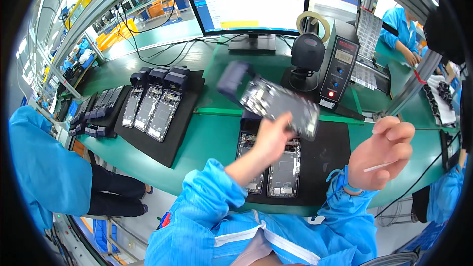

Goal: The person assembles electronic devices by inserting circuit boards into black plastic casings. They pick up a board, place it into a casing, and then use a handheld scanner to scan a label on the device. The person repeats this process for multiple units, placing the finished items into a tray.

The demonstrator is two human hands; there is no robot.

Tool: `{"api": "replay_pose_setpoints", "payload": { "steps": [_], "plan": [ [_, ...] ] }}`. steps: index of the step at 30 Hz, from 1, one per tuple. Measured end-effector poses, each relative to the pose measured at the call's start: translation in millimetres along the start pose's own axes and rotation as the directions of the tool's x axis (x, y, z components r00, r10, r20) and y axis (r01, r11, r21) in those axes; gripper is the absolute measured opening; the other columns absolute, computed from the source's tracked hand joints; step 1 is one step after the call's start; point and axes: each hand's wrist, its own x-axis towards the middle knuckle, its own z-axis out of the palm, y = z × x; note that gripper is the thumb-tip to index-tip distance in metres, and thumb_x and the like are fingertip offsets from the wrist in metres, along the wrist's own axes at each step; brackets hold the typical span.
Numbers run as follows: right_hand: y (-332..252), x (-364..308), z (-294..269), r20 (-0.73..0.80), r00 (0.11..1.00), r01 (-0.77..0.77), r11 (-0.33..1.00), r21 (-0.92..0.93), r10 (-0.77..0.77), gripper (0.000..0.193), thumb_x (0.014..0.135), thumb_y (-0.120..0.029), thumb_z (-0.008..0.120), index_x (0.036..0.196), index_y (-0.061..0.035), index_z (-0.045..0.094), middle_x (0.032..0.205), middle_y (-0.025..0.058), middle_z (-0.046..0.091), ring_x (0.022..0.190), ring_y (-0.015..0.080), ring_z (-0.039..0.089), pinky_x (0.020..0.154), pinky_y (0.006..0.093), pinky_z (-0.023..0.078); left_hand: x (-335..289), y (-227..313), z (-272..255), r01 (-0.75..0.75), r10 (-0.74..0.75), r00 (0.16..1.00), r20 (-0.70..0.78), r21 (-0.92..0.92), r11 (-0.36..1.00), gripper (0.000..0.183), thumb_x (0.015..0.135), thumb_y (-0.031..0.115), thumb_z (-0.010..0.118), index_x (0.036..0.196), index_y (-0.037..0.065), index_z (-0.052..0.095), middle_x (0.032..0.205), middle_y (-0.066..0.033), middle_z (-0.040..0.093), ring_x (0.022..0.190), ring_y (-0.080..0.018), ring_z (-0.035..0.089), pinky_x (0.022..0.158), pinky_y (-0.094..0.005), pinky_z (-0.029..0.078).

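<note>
My left hand [272, 139] grips an opened phone-like device [288, 106] with its circuit board bare, raised above the mat and blurred by motion. A dark blue block [234, 80] hangs off its far end. To the right, my right hand [382, 155] is raised with curled fingers, holding a thin white stick [378, 167] against the palm. Under my left hand, two similar opened devices lie side by side on a black mat [325, 155]: the right one [284, 170] shows more fully, and my forearm partly covers the left one [254, 185].
More opened devices [148, 106] lie on a black board [185, 108] at the left. A monitor [249, 7], a black scanner on a stand [308, 54] and a control box with knobs [339, 64] stand at the back. One person [49, 162] stands left; others are at the right.
</note>
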Motion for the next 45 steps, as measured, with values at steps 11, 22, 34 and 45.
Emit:
{"api": "replay_pose_setpoints", "payload": {
  "steps": [11, 22, 34, 45],
  "plan": [
    [-2, 0, -2, 0.073, 0.997, 0.000, 1.000, -0.024, 0.002, 0.042, 0.071, -0.050, 0.061, 0.068, -0.0140, 0.041, 0.080, 0.0052, 0.037, 0.065, 0.0176, 0.038, 0.055, 0.0275, 0.028, 76, 25, -20, -0.081, 0.059, 0.992, -0.114, -0.198, 0.977, 0.016, 0.084, 0.010, 0.048, 0.093, -0.003, 0.051, 0.093, -0.0128, 0.054, 0.088, -0.0231, 0.054, 0.083, -0.0406, 0.046],
    [1, -1, 1, 0.213, 0.975, -0.047, 0.996, -0.073, 0.062, 0.041, 0.067, -0.042, 0.066, 0.070, -0.0088, 0.042, 0.085, 0.0110, 0.043, 0.072, 0.0200, 0.042, 0.061, 0.0290, 0.034, 36, 33, -14, -0.098, 0.100, 0.993, -0.070, 0.024, 0.995, 0.019, 0.082, 0.009, 0.049, 0.100, 0.003, 0.049, 0.099, -0.0098, 0.055, 0.093, -0.0220, 0.054, 0.081, -0.0413, 0.045],
    [-9, -31, 40, 0.670, 0.649, -0.664, 0.698, 0.268, 0.360, 0.038, 0.071, -0.030, 0.069, 0.082, -0.0033, 0.045, 0.126, 0.0295, 0.032, 0.114, 0.0313, 0.039, 0.093, 0.0390, 0.031, -63, 8, -37, -0.466, 0.267, 0.881, 0.391, 0.609, 0.642, 0.040, 0.079, 0.006, 0.056, 0.118, 0.004, 0.046, 0.112, -0.0123, 0.052, 0.103, -0.0221, 0.052, 0.085, -0.0328, 0.042],
    [-24, -34, 40, 0.567, 0.736, -0.530, 0.836, 0.141, 0.370, 0.036, 0.062, -0.010, 0.075, 0.084, -0.0026, 0.047, 0.117, 0.0263, 0.044, 0.102, 0.0290, 0.049, 0.088, 0.0373, 0.036, -72, 15, -34, -0.623, 0.428, 0.758, 0.493, 0.741, 0.250, 0.054, 0.072, 0.012, 0.063, 0.121, 0.003, 0.043, 0.107, -0.0123, 0.057, 0.084, -0.0238, 0.061, 0.070, -0.0321, 0.048]
  ]
}}
